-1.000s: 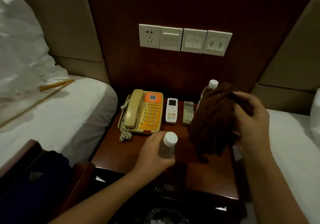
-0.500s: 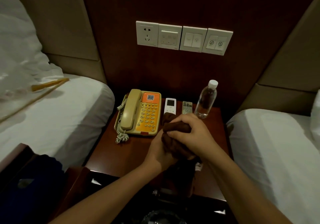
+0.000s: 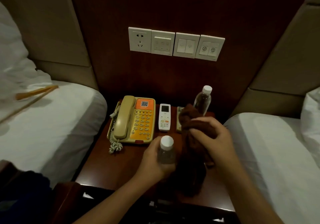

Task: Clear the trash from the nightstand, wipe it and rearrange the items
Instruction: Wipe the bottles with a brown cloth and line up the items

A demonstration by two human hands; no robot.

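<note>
Left hand grips a clear white-capped bottle upright on the bench. Right hand at 3 o'clock clutches a bunched dark-brown cloth.

I can read no words, only a QR code sticker on the telephone at eleven o'clock.

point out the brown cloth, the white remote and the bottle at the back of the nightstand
dark brown cloth (image 3: 192, 151), head view, on its hanging fold
slim white remote control (image 3: 164, 117), head view, on its button area
clear plastic water bottle with white cap (image 3: 203, 101), head view, on its body
</note>
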